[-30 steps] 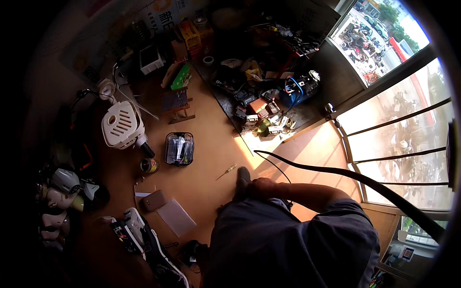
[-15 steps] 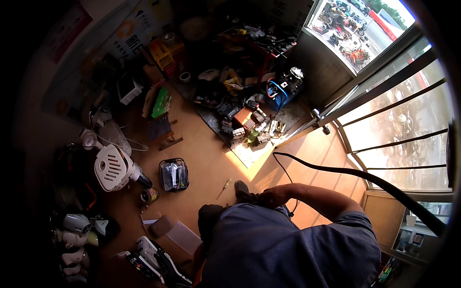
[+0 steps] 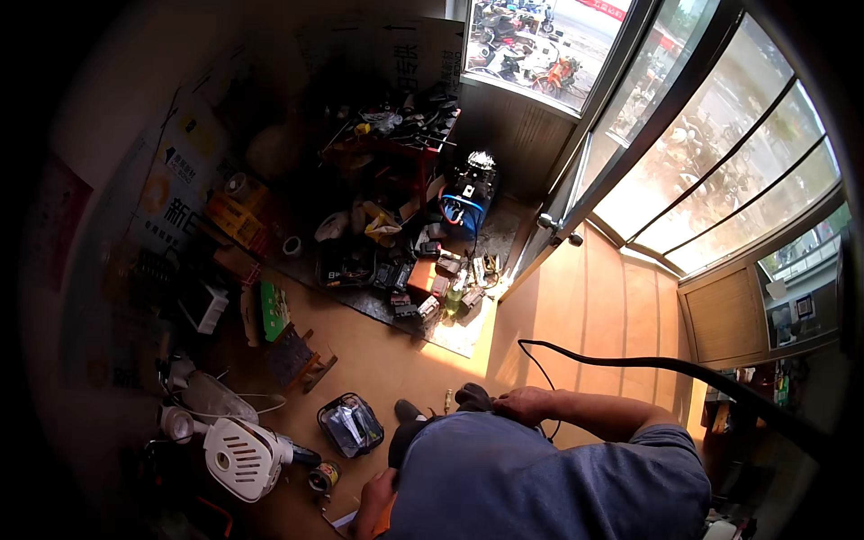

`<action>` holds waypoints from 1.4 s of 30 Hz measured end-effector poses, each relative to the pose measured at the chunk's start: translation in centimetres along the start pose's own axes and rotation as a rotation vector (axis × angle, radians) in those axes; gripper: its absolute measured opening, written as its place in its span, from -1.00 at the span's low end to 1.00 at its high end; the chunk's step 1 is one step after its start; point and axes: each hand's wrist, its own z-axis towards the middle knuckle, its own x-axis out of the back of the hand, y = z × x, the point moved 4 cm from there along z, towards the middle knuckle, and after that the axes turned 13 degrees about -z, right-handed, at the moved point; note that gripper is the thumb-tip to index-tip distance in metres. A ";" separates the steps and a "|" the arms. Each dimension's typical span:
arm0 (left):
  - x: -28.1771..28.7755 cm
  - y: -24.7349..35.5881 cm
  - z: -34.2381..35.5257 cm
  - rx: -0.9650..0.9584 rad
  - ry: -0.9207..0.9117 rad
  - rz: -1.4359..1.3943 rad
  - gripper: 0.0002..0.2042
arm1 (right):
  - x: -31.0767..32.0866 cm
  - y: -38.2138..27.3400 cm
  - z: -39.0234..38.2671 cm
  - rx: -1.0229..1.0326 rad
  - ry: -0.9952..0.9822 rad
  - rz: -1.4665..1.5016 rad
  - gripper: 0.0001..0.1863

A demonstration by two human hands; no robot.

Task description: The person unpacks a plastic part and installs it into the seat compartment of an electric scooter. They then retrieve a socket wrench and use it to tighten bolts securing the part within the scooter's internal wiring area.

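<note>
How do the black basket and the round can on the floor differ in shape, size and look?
The black basket is boxy, while the can is round. The basket is larger than the can. The basket's sides are dark; the can has a partly yellowish label. Both stand on the brown floor.

Low in the frame, the right hand [image 3: 525, 405] appears just right of a dark shoe [image 3: 473, 394], the left hand [image 3: 376, 493] sits further down and left, and a black basket [image 3: 362, 450] stands on the floor [image 3: 382, 360] above the left hand.
</note>
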 end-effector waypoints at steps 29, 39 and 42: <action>4.9 11.1 16.1 -0.179 -0.383 0.312 -0.70 | -0.9 6.5 -3.4 -0.281 0.213 0.680 -0.42; 9.9 11.8 20.9 0.086 -0.211 -0.410 -0.78 | 8.6 9.2 -0.9 -0.261 0.008 0.697 -0.39; 14.2 6.1 26.3 0.251 0.054 -0.841 -0.76 | 10.6 11.1 6.2 -0.320 0.041 0.563 -0.31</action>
